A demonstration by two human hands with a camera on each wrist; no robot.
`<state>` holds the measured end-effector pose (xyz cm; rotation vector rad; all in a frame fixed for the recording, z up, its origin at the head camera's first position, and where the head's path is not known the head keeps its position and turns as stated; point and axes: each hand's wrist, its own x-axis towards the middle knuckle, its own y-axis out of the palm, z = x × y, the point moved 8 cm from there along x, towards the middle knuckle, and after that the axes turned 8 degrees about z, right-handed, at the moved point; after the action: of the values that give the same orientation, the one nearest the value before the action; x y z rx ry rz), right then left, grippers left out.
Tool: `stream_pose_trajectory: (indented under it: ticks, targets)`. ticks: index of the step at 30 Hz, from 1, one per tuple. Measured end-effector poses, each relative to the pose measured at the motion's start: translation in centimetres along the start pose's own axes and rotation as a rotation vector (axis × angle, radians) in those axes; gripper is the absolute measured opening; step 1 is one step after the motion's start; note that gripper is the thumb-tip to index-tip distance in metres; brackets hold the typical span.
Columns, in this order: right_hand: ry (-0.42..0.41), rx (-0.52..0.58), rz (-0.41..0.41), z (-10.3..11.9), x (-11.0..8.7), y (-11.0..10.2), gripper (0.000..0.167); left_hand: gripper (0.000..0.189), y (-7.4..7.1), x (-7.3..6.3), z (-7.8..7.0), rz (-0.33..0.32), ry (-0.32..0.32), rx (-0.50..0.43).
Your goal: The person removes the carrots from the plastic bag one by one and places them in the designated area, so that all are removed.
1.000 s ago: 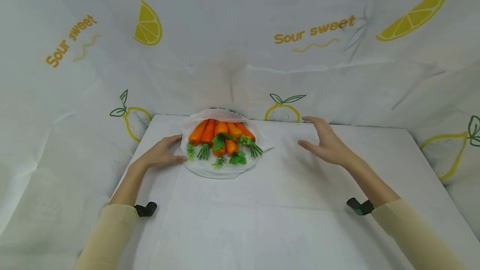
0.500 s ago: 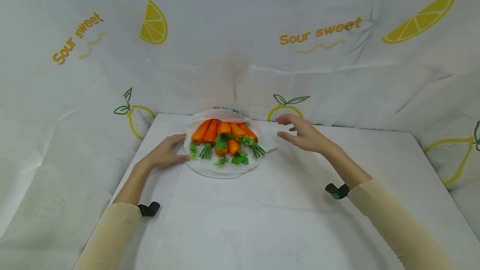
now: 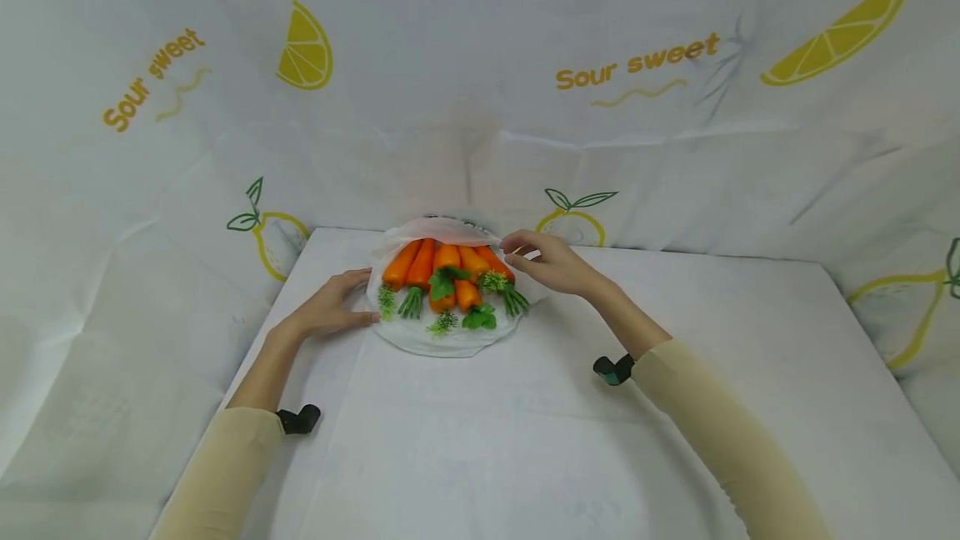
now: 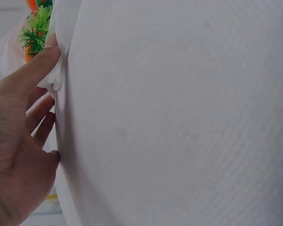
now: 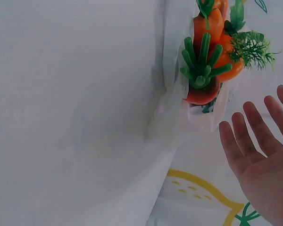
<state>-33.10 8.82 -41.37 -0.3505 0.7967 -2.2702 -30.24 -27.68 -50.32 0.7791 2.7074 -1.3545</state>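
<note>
Orange, smooth, tapered carrots (image 3: 402, 263) lie bunched in a thin, crinkly, semi-translucent white plastic bag (image 3: 429, 347), far side of the table, a bit L of centre. Carrots have a glossy, waxy-looking skin; their green tops (image 3: 411, 302) face the near side & vary in shape: stubby upright stalks, feathery sprigs, flat lobed leaves. Bag's far edge folds over the carrots' far ends, orange showing thru the film; near part is spread flat & roundish under the tops.

L hand (image 3: 330, 307) is at the bag's L edge, thumb & fingers spread apart in a loose C, thumb on the near side; L wrist view has the thumb against the rumpled film, other fingers bent loosely below. R hand (image 3: 553, 263) is by the bag's far R edge, fingers relaxed w/ a gap b/w thumb & index; R wrist view has them fanned beside the film. Can't tell if R fingertips touch it.

Both arms in cream fabric sleeves (image 3: 217, 469), each w/ a small black wrist device (image 3: 300, 419). Table (image 3: 450, 457) = flat white surface, faint creases. Behind it, a wrinkled white sheet (image 3: 420, 123) w/ yellow lemon prints & orange "Sour sweet" lettering.
</note>
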Motion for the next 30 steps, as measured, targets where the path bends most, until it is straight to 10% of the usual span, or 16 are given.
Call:
stream_pose_trajectory:
  ticks: [17, 30]
  targets:
    - [0.03, 0.058, 0.083, -0.8, 3.8, 3.1, 0.053, 0.093, -0.1, 0.0, 0.6, -0.03, -0.045, -0.014]
    - [0.104, 0.016, 0.116, -1.6, 4.6, 4.1, 0.064, 0.089, -0.7, -0.2, 0.3, -0.091, 0.063, -0.14]
